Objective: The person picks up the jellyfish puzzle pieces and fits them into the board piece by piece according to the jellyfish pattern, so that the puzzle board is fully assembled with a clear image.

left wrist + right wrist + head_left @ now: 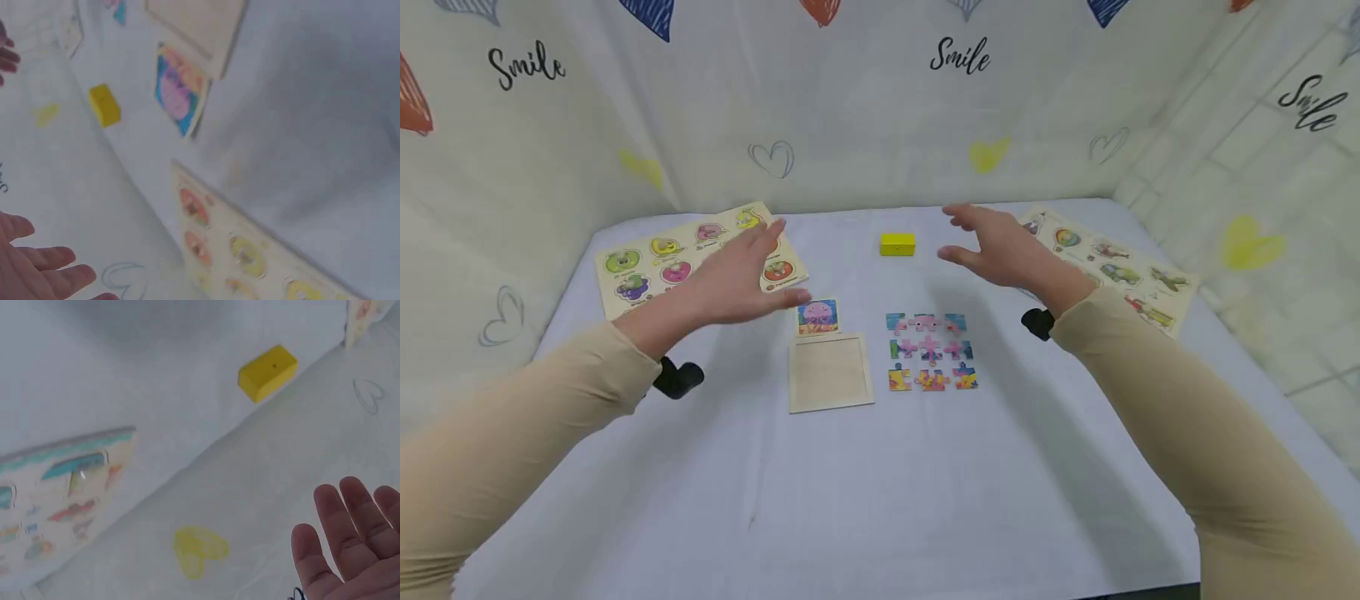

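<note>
Nine loose puzzle pieces [929,345] lie between the two hands, nearer the body than the fingertips; a low sweep inward by the right hand [1003,247] or its sleeve would probably scatter the rows, since nothing seems to fix them to the cloth. The wooden frame [831,372] sits right of the left hand [730,279] and closer to the body, with the picture card [817,317] by that thumb's tip; a careless thumb, if lowered, could knock the card askew. The fruit board [688,252] is below and behind the left hand, so a dropped wrist could shove it. Same worry for the vehicle board [1138,289] by the right wrist, and for the yellow block [897,244] just left of the right fingers. Pose: both arms reach forward and look raised above the table, forearms angled inward, palms roughly facing each other. Left hand spread, thumb out toward the middle, holding nothing. Right hand also spread, fingers slightly bent, thumb well apart, nothing in it.
</note>
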Motion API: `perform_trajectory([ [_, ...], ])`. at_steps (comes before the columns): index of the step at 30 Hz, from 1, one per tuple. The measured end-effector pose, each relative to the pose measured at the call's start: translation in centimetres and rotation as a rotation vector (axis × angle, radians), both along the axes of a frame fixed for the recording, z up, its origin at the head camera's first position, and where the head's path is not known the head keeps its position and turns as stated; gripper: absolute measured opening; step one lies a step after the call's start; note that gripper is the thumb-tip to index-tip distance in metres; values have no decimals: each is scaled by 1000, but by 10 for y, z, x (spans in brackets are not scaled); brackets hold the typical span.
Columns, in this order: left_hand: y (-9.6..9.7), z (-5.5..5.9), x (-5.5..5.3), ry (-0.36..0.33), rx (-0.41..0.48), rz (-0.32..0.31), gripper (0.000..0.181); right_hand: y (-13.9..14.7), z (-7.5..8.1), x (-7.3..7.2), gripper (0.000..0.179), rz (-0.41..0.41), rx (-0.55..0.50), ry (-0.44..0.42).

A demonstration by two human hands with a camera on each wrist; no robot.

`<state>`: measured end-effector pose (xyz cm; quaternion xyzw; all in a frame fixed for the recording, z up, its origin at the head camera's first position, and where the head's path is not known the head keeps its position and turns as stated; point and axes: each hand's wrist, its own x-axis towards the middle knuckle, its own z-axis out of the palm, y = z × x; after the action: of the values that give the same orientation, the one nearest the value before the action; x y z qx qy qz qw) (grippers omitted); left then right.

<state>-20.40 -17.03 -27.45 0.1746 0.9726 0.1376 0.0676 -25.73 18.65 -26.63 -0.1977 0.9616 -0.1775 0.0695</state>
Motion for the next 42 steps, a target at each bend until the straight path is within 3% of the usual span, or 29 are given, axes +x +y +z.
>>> perform_trajectory([
  [6,-6,-50,32,-129,41,-43,109,-7,-36,3,66,49,-30,-56],
  [10,-9,-77,46,-183,24,-52,111,-15,-52,3,64,62,-22,-95],
  [15,-12,-99,55,-144,2,-83,111,-24,-64,1,63,102,-7,-116],
  [19,-13,-105,60,-114,-2,-102,111,-31,-71,-1,62,125,-12,-147],
  [28,-13,-106,64,-98,-43,-93,108,-47,-85,-4,57,149,54,-213],
  [37,-11,-108,63,-99,-62,-88,103,-58,-93,-7,40,241,94,-140],
  [42,-12,-109,63,-72,-69,-92,103,-61,-94,-7,34,233,101,-126],
])
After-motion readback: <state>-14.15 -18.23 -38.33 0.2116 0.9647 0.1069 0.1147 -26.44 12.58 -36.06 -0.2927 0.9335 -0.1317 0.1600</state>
